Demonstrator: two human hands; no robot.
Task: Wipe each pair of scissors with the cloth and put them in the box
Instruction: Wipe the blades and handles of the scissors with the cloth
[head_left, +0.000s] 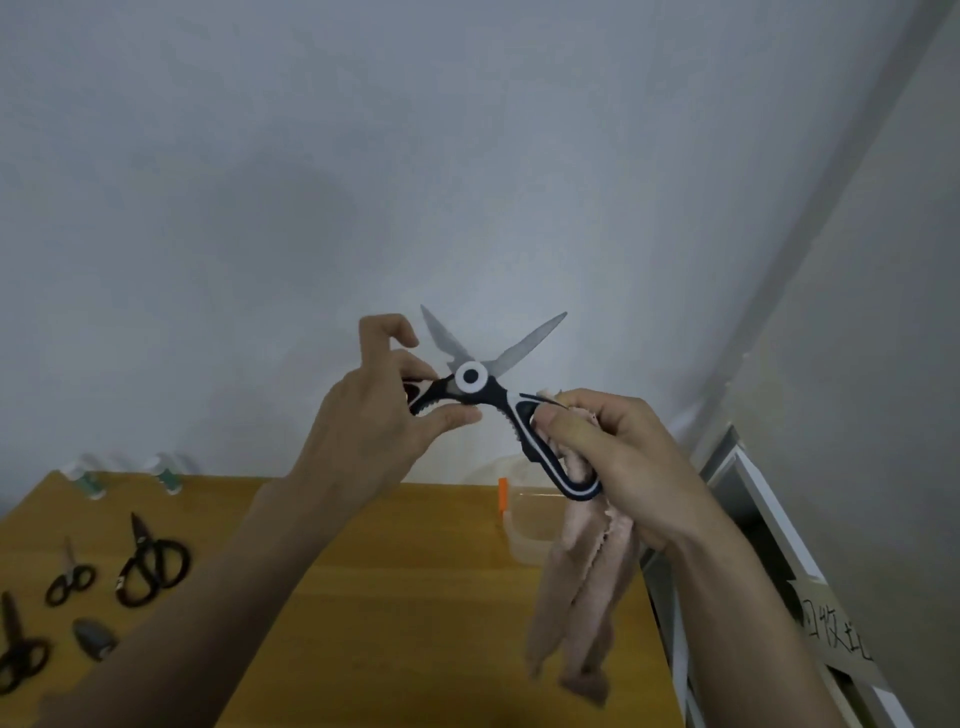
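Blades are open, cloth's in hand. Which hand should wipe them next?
Right, probably. The right hand already holds the cloth against one handle of the scissors; the left hand pinches the other handle.

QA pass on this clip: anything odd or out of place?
Only one thing: the black-and-white kitchen scissors are held mid-air with blades spread wide, the pink cloth hanging from the right hand off the blades.

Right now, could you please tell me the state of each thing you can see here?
Kitchen scissors: blades open, held up in both hands.
Left hand: pinching one handle.
Right hand: gripping the other handle and the cloth.
Cloth: hanging down, bunched.
Box: on the table, lid off.
Three black scissors: closed, lying on the table.
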